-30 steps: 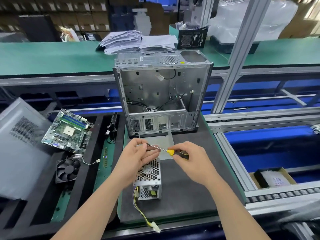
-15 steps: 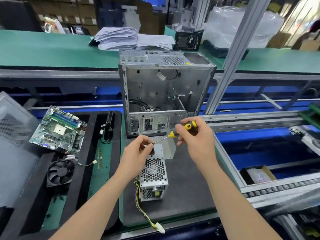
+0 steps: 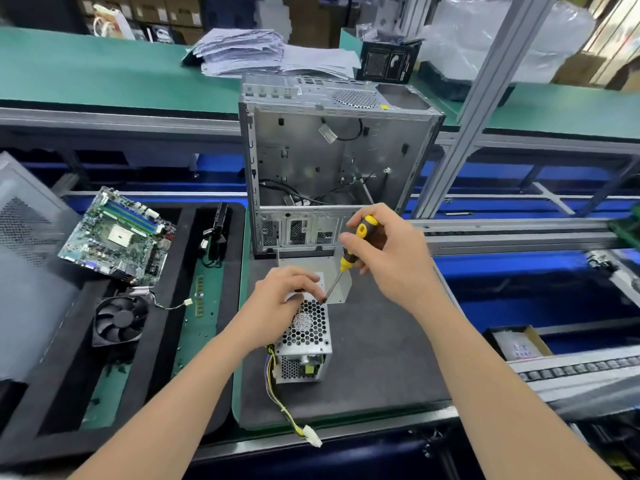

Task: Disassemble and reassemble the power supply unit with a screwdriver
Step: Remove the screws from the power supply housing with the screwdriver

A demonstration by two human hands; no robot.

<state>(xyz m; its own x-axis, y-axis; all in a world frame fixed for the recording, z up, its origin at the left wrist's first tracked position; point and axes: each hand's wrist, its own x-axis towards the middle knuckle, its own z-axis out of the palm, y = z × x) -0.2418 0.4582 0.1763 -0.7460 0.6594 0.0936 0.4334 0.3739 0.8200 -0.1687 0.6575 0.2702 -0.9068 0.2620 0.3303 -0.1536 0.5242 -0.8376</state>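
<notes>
A small silver power supply unit (image 3: 306,336) with a honeycomb fan grille lies on the dark mat (image 3: 381,358), its yellow and black cable (image 3: 287,414) trailing toward me. My left hand (image 3: 280,299) rests on the unit's far end, fingertips curled at the top far corner. My right hand (image 3: 388,258) grips a yellow and black screwdriver (image 3: 349,254) held steeply, its tip down at that same corner beside my left fingertips. A flat grey metal cover plate (image 3: 337,271) lies just behind the unit.
An open, stripped computer case (image 3: 332,161) stands upright behind the mat. To the left, a black foam tray (image 3: 86,375) holds a motherboard (image 3: 117,235) and a cooling fan (image 3: 119,320). A grey side panel (image 3: 24,254) leans at far left. A cardboard box (image 3: 519,342) sits lower right.
My right hand lifted the screwdriver handle from nearly level to steep, bringing the tip down onto the unit's far corner. My left hand stayed on the unit.
</notes>
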